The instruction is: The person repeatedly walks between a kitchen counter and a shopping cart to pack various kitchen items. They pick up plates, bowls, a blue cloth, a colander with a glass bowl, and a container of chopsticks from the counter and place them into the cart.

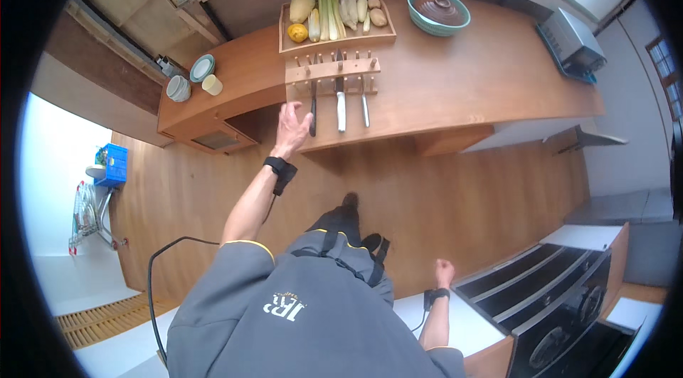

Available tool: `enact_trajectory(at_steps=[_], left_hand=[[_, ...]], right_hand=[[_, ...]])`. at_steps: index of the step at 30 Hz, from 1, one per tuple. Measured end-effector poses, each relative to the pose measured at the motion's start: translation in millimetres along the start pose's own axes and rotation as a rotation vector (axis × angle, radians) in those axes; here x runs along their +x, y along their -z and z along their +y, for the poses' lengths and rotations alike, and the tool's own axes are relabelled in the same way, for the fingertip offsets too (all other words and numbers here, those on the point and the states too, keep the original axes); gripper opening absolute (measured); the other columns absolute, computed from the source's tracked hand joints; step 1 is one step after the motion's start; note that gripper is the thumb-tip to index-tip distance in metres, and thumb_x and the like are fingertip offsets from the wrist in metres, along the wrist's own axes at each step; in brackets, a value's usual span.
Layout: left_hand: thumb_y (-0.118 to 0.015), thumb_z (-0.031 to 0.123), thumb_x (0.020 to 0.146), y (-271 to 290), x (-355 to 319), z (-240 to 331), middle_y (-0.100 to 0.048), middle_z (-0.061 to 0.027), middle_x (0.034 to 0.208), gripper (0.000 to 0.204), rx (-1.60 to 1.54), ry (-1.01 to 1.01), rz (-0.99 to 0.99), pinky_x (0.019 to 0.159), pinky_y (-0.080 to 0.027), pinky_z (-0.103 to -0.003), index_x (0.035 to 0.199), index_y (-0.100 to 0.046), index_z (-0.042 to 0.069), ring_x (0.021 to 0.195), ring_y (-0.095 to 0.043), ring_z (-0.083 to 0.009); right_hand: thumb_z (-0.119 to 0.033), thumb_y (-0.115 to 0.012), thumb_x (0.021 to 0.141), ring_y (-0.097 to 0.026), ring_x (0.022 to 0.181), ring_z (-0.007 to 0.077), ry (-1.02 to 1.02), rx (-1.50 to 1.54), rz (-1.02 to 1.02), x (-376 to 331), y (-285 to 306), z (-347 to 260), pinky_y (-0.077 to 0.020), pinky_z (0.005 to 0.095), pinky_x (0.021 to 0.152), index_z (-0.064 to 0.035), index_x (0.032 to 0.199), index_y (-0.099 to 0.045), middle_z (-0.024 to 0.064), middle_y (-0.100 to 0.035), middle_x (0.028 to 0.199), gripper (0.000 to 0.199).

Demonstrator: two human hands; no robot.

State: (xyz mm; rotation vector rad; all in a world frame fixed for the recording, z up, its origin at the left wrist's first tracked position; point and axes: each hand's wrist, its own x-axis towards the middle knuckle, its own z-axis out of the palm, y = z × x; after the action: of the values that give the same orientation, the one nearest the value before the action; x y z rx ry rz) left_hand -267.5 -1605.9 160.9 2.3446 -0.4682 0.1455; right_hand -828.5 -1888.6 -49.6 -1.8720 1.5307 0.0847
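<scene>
Tabletop (484, 76): smooth wood, soft satin sheen. Knife rack (356, 66): bare pale wood, matt. Black-handled knife (313, 120): handle reads as matt plastic. White-handled knife (341, 111): handle smooth, plastic-looking. Slim utensil (366, 111): handle metallic in appearance. Produce tray (356, 42): plain wood, matt. Teal bowl (421, 25): glazed ceramic by look, glossy; brown knobbed lid (435, 12) smooth, dull shine. Floor (462, 186): wood, smooth, low sheen. Crate (117, 163): plastic. Grey top (284, 339): matt cloth. Stove (558, 307): glossy black surface, glass-like. Left wristband (284, 174): dark, cloth-like, matt.
</scene>
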Motion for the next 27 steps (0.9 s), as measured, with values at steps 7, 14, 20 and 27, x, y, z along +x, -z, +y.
enact_trajectory(at_steps=[7, 14, 20, 27], left_hand=[[-0.069, 0.026, 0.077, -32, 127, 27, -0.053, -0.0163, 0.104, 0.036, 0.160, -0.264, 0.242, 0.094, -0.037, -0.043, 0.100, -0.055, 0.001, 0.105, -0.047, -0.0335], [-0.066, 0.024, 0.077, -86, 168, 21, -0.056, -0.0085, 0.096, 0.022, 0.136, 0.006, 0.240, 0.087, -0.040, -0.041, 0.088, -0.059, 0.006, 0.097, -0.051, -0.0275], [-0.062, 0.020, 0.078, -81, 161, 30, -0.057, -0.0050, 0.093, 0.012, 0.377, -0.068, 0.168, 0.080, -0.041, -0.041, 0.085, -0.060, 0.009, 0.093, -0.052, -0.0251], [-0.062, 0.020, 0.077, -82, 166, 38, -0.057, -0.0021, 0.089, 0.010, 0.412, 0.020, 0.174, 0.077, -0.042, -0.040, 0.081, -0.061, 0.011, 0.090, -0.052, -0.0232]], right_hand=[[-0.023, -0.061, 0.086, -0.065, 0.082, 0.0221, 0.438, 0.183, 0.130, 99, 46, -266, -0.0500, 0.0332, 0.076, -0.0026, 0.095, -0.066, 0.0136, -0.068, 0.088, 0.023], [-0.019, -0.062, 0.085, -0.065, 0.076, 0.0267, 0.763, 0.113, 0.037, 151, 47, -489, -0.0507, 0.0351, 0.070, -0.0008, 0.092, -0.067, 0.0163, -0.066, 0.083, 0.019], [-0.014, -0.064, 0.080, -0.056, 0.093, 0.0347, 1.105, -0.158, 0.029, 237, 27, -596, -0.0463, 0.0424, 0.080, -0.0031, 0.097, -0.062, 0.0178, -0.058, 0.098, 0.020], [-0.012, -0.067, 0.076, -0.050, 0.102, 0.0342, 1.243, -0.298, 0.450, 321, 59, -712, -0.0411, 0.0458, 0.088, -0.0059, 0.108, -0.056, 0.0151, -0.053, 0.109, 0.034]])
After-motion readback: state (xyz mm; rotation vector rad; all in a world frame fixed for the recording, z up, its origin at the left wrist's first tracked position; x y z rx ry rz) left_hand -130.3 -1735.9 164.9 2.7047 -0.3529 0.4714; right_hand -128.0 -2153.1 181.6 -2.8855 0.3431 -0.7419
